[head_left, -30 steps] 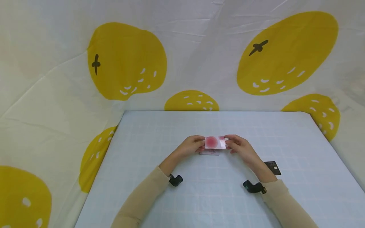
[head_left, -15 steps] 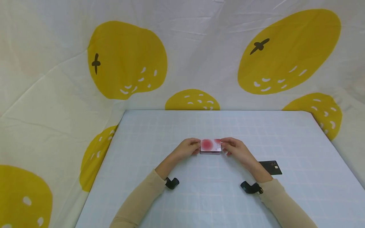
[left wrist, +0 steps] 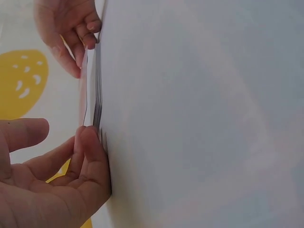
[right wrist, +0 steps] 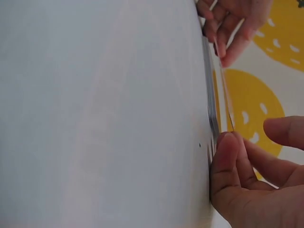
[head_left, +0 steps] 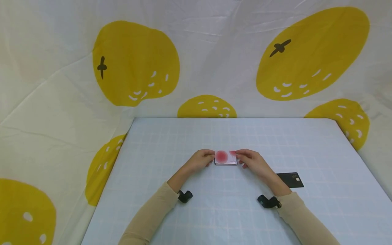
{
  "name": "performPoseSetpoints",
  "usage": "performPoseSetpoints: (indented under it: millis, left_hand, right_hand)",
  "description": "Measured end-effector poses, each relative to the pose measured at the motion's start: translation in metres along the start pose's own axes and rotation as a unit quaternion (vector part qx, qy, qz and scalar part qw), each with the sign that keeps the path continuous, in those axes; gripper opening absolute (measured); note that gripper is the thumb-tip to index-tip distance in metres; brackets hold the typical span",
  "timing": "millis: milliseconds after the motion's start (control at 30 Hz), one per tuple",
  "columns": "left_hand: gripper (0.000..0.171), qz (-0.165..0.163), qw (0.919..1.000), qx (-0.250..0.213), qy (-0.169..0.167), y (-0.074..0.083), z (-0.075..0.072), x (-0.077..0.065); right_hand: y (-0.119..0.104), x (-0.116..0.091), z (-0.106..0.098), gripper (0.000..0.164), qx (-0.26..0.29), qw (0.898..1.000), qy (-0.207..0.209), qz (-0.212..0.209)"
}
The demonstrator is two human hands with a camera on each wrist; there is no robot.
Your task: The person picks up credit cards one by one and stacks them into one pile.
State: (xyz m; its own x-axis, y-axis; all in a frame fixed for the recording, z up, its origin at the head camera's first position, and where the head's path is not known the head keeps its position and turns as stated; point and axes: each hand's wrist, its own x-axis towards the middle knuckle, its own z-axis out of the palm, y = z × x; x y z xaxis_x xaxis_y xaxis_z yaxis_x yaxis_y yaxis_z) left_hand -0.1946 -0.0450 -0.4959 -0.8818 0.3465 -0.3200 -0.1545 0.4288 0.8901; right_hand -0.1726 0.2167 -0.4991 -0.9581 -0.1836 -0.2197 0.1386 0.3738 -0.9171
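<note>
A white card with pink-red round blots [head_left: 225, 157] lies level between both hands near the middle of the table in the head view. My left hand [head_left: 199, 160] pinches its left end with the fingertips; my right hand [head_left: 252, 161] pinches the right end. Just beneath it, a stack of cards [left wrist: 98, 90] rests on the table, seen edge-on in the left wrist view. A thin gap parts the held card from that stack along the middle. The fingers hide the ends of both.
A black card with a chip [head_left: 292, 180] lies on the table to the right, partly behind the right forearm. The pale checked table [head_left: 226, 211] ends at the back against a white curtain [head_left: 214, 61] printed with yellow fruit.
Both hands have brought the pink-blotted card down and slightly left, so that it now lines up over the stack. The stack's front face has mostly gone from sight under it.
</note>
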Motion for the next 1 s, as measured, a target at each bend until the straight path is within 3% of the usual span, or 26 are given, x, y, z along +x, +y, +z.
performPoseSetpoints:
  millis: [333, 1000]
  left_hand:
    - [0.031, 0.008, 0.9996, 0.027, 0.001, 0.0002, 0.0015, -0.0013]
    - [0.033, 0.008, 0.9986, 0.052, 0.001, 0.0012, 0.0036, 0.0006]
  right_hand:
    - [0.0003, -0.002, -0.0022, 0.035, -0.029, 1.0, -0.008, 0.002]
    - [-0.0016, -0.001, -0.0007, 0.037, -0.035, 0.999, -0.006, 0.019]
